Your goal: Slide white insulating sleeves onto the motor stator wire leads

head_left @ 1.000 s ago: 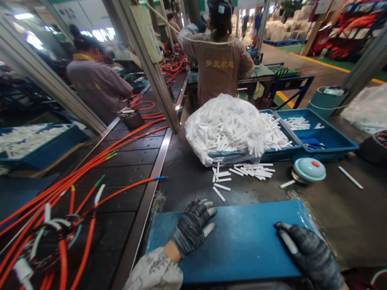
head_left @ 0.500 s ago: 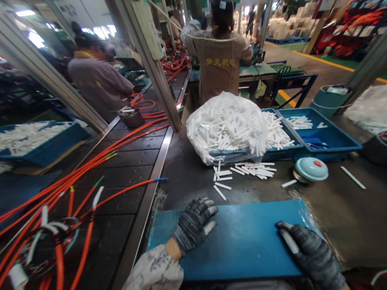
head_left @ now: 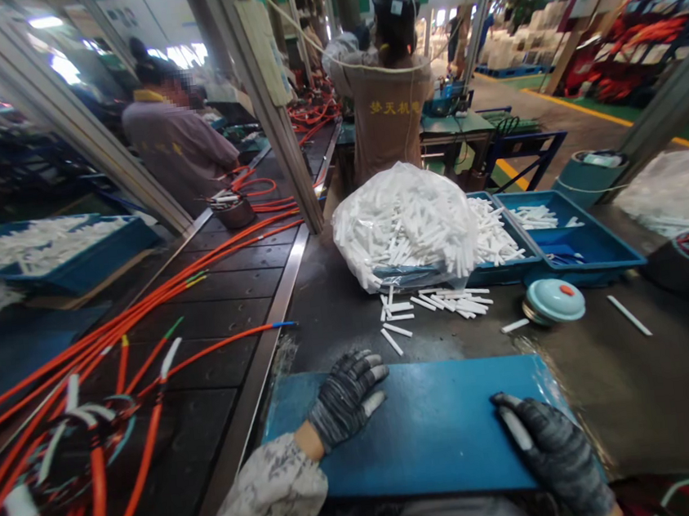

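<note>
On the blue mat (head_left: 424,430) rests my left hand (head_left: 348,397) in a grey-black glove, palm down, fingers spread, with nothing held. My right hand (head_left: 549,446), gloved the same way, lies at the mat's right side with its fingers extended and no object in it. Beyond the mat, loose white tubes (head_left: 460,303) are scattered on the dark table. Behind them a clear plastic bag (head_left: 406,223) full of white tubes sits over a blue tray. A light-blue lidded round container (head_left: 553,302) stands right of the tubes.
Orange cables (head_left: 139,296) run along the conveyor (head_left: 242,281) at left, near a wound coil (head_left: 81,450) with white sleeves. A metal post (head_left: 269,126) rises behind. Blue bins (head_left: 601,243) stand at right. Two people (head_left: 176,144) work farther back.
The coil and cables on the conveyor have shifted slightly left and toward me. The person at the back centre has moved their right arm inward. My hands have stayed in place.
</note>
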The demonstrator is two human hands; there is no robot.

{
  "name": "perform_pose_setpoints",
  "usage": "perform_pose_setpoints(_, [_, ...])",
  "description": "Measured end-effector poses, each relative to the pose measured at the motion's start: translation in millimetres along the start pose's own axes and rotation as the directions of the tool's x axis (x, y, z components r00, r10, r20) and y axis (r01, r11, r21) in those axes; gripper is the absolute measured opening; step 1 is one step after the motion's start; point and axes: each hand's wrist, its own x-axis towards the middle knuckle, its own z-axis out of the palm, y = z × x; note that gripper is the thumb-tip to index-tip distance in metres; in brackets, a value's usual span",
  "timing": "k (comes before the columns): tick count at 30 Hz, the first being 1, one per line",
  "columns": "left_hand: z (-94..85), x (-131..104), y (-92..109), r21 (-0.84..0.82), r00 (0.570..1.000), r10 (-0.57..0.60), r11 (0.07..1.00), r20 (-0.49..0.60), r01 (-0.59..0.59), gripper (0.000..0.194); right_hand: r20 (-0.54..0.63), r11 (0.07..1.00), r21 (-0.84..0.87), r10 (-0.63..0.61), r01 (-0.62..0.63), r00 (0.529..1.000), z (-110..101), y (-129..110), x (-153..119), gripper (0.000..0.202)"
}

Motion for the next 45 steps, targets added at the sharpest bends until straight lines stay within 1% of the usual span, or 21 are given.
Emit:
perform_pose_setpoints(5, [0.7,-0.1,-0.3,-0.003,1.000,0.008,1.000,-0.009,-0.008,0.031,0.010,0.997,0.051,0.052,-0.053,0.999,0.5,-0.6,1.8,0.028])
perform_pose_setpoints(11, [1.5,-0.3,-1.0,0.001,1.000,0.003,1.000,-0.003,-0.003,0.032,0.019,0.996,0.058,0.071,-0.072,0.997,1.6,-0.8,-0.2,0.029])
perform_pose_setpoints(14, [1.1,-0.1,-0.3,-0.001,1.000,-0.001,1.000,0.003,0.001,0.033,0.006,0.998,0.028,0.051,-0.051,0.999,1.7,-0.2,-0.6,0.032])
perform_pose_setpoints(16, [0.9,0.0,-0.1,-0.005,1.000,0.001,1.000,0.000,-0.001,0.032,0.002,1.000,0.012,0.024,-0.024,1.000,1.6,0.4,0.0,0.030])
perform_pose_setpoints(18, [1.0,0.0,-0.2,-0.010,1.000,-0.004,1.000,0.003,0.004,0.032,0.009,1.000,0.014,0.022,-0.022,1.000,1.5,0.6,0.6,0.029])
perform_pose_setpoints(23, [2.1,-0.7,-1.0,-0.014,1.000,-0.011,1.000,0.006,0.011,0.032,0.023,0.997,0.028,0.074,-0.075,0.997,1.4,-0.6,1.0,0.031])
perform_pose_setpoints(27, [2.1,-1.2,-0.8,-0.006,1.000,0.003,1.000,-0.016,-0.003,0.031,0.017,0.997,0.041,0.071,-0.071,0.997,1.1,-1.1,1.6,0.030])
perform_pose_setpoints(31, [1.0,-1.2,-0.4,-0.010,1.000,-0.005,1.000,0.004,0.005,0.032,0.009,0.995,0.055,0.080,-0.081,0.997,1.4,-1.8,0.8,0.030])
perform_pose_setpoints(40, [-0.5,-1.5,0.2,-0.010,1.000,-0.008,1.000,0.009,0.008,0.032,0.049,0.983,0.102,0.146,-0.150,0.988,3.6,-2.7,-4.0,0.028])
perform_pose_setpoints(45, [0.7,-0.6,0.6,-0.002,1.000,-0.002,1.000,-0.003,0.002,0.031,0.032,0.992,0.070,0.098,-0.100,0.995,1.9,-3.7,-0.5,0.030])
